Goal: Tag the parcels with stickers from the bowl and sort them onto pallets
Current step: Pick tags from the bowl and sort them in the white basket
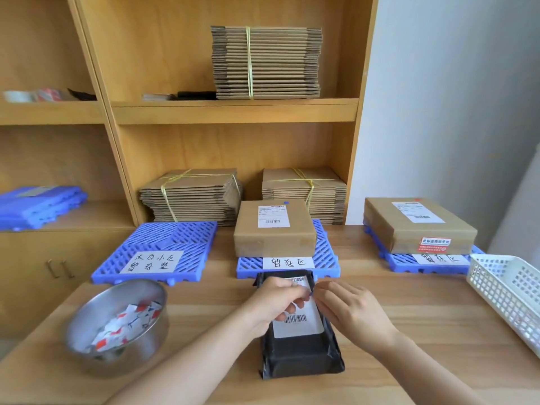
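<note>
A black plastic mailer parcel [301,355] with a white barcode label lies on the wooden table [409,302], near and centre. Both hands meet over its far end. The left hand [274,299] has its fingers curled and pinches what looks like a small sticker [310,291], though blur makes it hard to be sure. The right hand [347,308] brings its curled thumb and forefinger to the same spot and pinches it too.

At near left stands a round steel bowl [96,325] holding red-and-white stickers [125,323]. Three blue plastic grid pallets lie along the far edge. The left pallet [163,238] carries only a handwritten paper. The middle pallet [330,267] bears a brown labelled box [274,232], and the right pallet [403,263] another brown box [418,226]. A white perforated basket [508,290] sits at far right.
</note>
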Tool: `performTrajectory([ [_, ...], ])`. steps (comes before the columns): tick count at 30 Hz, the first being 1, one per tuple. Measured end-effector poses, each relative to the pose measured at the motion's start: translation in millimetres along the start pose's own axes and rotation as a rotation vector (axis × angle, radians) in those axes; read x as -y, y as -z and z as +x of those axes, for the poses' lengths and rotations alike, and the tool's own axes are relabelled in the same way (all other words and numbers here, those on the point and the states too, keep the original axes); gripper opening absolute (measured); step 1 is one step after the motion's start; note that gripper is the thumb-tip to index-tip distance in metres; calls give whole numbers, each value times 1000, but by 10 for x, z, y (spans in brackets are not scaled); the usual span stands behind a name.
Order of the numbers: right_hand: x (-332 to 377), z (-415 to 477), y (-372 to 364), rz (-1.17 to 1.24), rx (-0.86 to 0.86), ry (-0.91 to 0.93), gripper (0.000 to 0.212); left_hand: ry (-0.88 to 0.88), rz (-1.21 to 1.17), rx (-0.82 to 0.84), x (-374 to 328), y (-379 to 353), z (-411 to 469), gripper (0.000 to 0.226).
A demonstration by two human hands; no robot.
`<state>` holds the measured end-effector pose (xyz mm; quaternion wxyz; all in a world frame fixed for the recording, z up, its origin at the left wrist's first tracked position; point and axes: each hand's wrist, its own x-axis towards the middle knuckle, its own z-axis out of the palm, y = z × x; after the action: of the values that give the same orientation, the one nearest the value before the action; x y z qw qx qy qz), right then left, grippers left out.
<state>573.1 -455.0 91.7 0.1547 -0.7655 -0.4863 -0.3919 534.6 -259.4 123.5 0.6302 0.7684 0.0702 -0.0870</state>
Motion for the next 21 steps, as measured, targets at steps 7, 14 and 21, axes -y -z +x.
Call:
performTrajectory([
  [7, 36, 118, -53, 418, 46, -760, 12, -179, 73, -175, 137, 67, 100, 22],
  [14, -9, 330, -147, 887, 323, -1212, 35, -211, 196, -183, 212, 57, 235, 25],
  [21, -138, 459, -317, 943, 369, -1229, 26, -257, 277, -268, 300, 125, 365, 22],
])
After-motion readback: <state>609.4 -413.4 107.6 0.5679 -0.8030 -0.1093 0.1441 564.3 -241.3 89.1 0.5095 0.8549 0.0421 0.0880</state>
